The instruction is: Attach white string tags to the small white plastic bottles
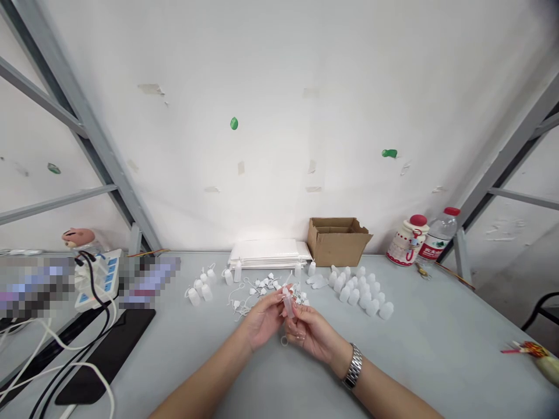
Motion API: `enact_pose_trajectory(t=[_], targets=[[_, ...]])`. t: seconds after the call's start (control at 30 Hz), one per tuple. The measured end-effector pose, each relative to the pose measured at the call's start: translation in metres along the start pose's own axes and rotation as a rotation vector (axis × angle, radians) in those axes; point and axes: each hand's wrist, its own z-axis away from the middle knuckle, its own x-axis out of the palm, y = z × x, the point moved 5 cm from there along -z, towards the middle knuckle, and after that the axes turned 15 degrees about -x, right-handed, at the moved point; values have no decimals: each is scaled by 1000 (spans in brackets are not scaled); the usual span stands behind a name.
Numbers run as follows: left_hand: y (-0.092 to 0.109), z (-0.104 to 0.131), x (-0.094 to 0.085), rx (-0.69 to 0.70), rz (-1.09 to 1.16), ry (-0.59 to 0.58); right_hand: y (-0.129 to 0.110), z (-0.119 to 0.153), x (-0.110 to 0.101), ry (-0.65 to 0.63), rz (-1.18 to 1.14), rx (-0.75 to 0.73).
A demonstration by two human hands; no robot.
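Head view: you hold a small translucent bottle (288,304) between the fingers of your left hand (263,319) and right hand (311,333), just nearer you than the loose white caps (264,284). Its long axis runs mostly away from you, far end leaning slightly left; which end is the mouth, you cannot tell.

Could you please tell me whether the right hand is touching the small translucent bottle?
Touching; the head view shows the right hand gripping the small translucent bottle with its thumb against the side.
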Motion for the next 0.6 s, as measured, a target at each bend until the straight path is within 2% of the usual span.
enact_pose_trajectory(t=[0.6], targets=[[-1,2,-1,-75,102,-12,2,3,8,-56,-98,80]])
